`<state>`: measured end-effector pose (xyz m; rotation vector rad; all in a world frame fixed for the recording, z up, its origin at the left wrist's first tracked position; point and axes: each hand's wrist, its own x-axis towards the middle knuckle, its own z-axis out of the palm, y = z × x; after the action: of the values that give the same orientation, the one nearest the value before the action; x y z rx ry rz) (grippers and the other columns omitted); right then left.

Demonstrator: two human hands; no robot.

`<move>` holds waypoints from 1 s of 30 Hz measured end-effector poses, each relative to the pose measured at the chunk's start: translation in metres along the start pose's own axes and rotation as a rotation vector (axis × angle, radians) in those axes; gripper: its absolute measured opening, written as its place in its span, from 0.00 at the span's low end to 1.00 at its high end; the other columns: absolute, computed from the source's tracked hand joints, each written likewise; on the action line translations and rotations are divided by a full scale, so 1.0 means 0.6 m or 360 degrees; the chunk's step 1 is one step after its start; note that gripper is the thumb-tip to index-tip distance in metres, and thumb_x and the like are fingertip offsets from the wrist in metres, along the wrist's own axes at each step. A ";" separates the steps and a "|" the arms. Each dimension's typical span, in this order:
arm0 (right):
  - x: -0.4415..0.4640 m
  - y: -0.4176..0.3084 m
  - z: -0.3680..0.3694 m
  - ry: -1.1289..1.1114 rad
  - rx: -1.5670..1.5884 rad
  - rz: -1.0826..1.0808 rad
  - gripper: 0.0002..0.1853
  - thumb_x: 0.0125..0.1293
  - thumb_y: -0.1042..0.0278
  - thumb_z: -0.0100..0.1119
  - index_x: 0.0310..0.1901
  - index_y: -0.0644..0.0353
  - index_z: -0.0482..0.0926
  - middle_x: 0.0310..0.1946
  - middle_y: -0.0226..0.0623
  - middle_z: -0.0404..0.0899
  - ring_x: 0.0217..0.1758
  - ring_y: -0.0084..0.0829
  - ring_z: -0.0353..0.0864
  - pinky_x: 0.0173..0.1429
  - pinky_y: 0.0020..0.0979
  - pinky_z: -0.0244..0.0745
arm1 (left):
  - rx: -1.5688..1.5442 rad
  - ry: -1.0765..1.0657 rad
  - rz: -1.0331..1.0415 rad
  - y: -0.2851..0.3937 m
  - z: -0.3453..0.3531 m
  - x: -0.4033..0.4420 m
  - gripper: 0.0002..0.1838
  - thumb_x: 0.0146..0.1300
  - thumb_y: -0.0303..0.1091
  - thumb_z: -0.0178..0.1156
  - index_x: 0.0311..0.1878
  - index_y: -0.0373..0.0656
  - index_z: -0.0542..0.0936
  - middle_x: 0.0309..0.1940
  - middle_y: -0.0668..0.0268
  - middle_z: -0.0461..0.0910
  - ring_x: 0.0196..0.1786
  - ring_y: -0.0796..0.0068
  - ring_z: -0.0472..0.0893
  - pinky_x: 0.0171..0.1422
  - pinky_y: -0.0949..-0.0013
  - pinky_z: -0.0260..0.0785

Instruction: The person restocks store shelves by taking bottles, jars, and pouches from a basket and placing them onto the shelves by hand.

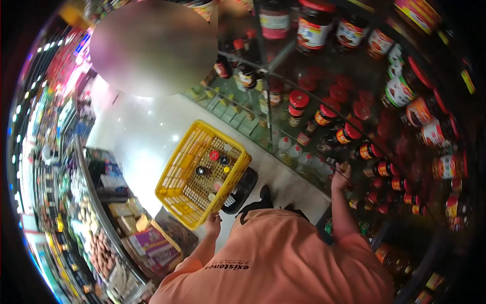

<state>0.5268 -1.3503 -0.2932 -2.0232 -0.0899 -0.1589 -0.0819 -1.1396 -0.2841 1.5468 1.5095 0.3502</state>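
Note:
A yellow plastic basket [167, 190] hangs at the lower left of the body, with several bottles [215, 169] inside, their caps red, black, yellow and white. My left hand [213, 221] is closed on the basket's near rim. On the right, my right hand [341, 177] reaches to the glass shelf edge, its fingers bent near a small dark cap; whether it grips anything I cannot make out. Red-lidded jars [348, 133] stand on the shelf above and beside that hand. Clear bottles [294, 150] are to its left.
A black basket [242, 190] sits on the floor [136, 126] beside my feet. Open cartons [152, 243] and a produce counter [101, 218] run along the left. Shelves of large jars [314, 28] rise at the upper right. A blurred round patch covers the upper left.

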 end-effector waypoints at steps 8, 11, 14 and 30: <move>0.064 -0.062 0.021 -0.0124 -0.0249 -0.0241 0.21 0.62 0.55 0.73 0.44 0.65 0.79 0.40 0.43 0.85 0.42 0.41 0.84 0.49 0.41 0.76 | 0.0260 0.0168 -0.0388 -0.013 -0.025 -0.181 0.13 0.67 0.34 0.57 0.53 0.44 0.81 0.33 0.59 0.87 0.36 0.64 0.86 0.43 0.62 0.76; 0.096 -0.041 0.043 -0.0085 -0.0440 -0.0214 0.34 0.57 0.44 0.74 0.55 0.67 0.80 0.41 0.47 0.87 0.43 0.44 0.87 0.49 0.41 0.79 | 0.0219 0.0190 -0.0384 -0.012 -0.032 -0.192 0.13 0.67 0.35 0.57 0.52 0.44 0.81 0.32 0.59 0.87 0.36 0.64 0.86 0.43 0.61 0.76; 0.114 -0.030 0.057 -0.0024 -0.0408 -0.0360 0.34 0.58 0.41 0.73 0.52 0.66 0.81 0.41 0.47 0.86 0.44 0.46 0.87 0.50 0.42 0.80 | 0.0181 0.0236 -0.0285 0.018 -0.052 -0.164 0.13 0.68 0.35 0.57 0.52 0.43 0.80 0.30 0.59 0.86 0.35 0.63 0.86 0.42 0.61 0.76; 0.001 -0.043 0.025 -0.0341 -0.0047 -0.0484 0.17 0.66 0.68 0.63 0.52 0.69 0.78 0.49 0.46 0.82 0.53 0.43 0.82 0.61 0.42 0.74 | 0.0502 -0.0384 0.0342 0.206 -0.020 0.351 0.32 0.59 0.33 0.64 0.69 0.50 0.70 0.52 0.53 0.82 0.55 0.50 0.82 0.57 0.54 0.75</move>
<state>0.5248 -1.3256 -0.2770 -2.0413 -0.5338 -0.1346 0.0320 -0.9243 -0.2654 1.9317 1.2551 0.0419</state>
